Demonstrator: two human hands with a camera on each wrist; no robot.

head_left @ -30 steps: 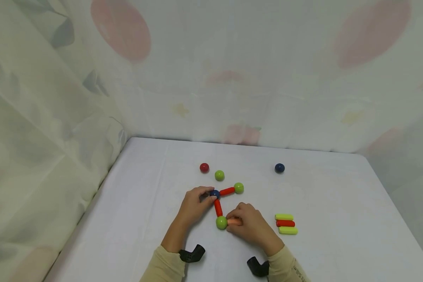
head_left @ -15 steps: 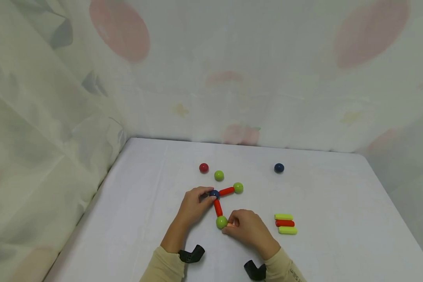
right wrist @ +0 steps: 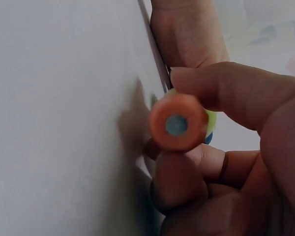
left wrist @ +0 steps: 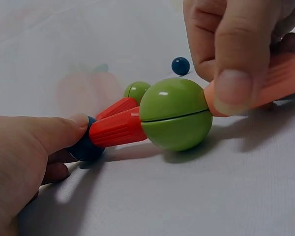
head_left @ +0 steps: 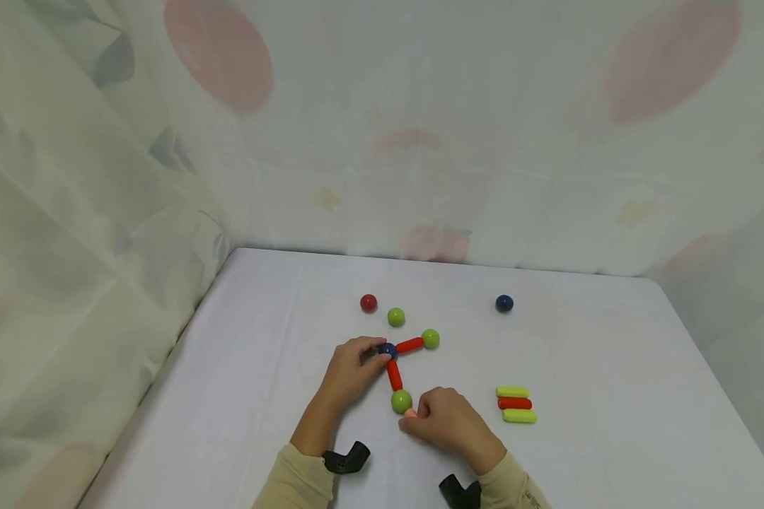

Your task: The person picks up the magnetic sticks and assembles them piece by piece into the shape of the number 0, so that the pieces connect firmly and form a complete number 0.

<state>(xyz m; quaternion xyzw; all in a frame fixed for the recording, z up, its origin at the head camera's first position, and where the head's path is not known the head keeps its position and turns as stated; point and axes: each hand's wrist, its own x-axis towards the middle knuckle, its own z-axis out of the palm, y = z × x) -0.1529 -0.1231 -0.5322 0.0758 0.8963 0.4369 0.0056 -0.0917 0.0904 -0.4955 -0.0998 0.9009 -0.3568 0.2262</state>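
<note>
My left hand (head_left: 345, 373) pinches a dark blue ball (head_left: 388, 350) between thumb and fingers. Two red rods join that ball: the far rod (head_left: 410, 345) runs right to a green ball (head_left: 430, 338), the near rod (head_left: 395, 375) comes forward to another green ball (head_left: 401, 401). In my right hand (head_left: 452, 425), thumb and fingers pinch an orange rod (left wrist: 281, 82), whose end meets the near green ball in the left wrist view. The right wrist view shows the rod's free end (right wrist: 176, 125) with a grey-blue disc in its centre. Fingers hide most of this rod from the head view.
Behind the joined pieces lie a loose red ball (head_left: 368, 303) and a loose green ball (head_left: 396, 317). A second dark blue ball (head_left: 504, 303) sits at the back right. Two yellow rods (head_left: 519, 416) flank a red rod (head_left: 515, 403) right of my right hand. Patterned cloth (head_left: 369, 141) hangs behind the white table (head_left: 611, 389).
My right hand has shifted slightly left and toward the front. The orange rod has swung from pointing right to slanting front-right at the green ball. My left hand keeps its place.
</note>
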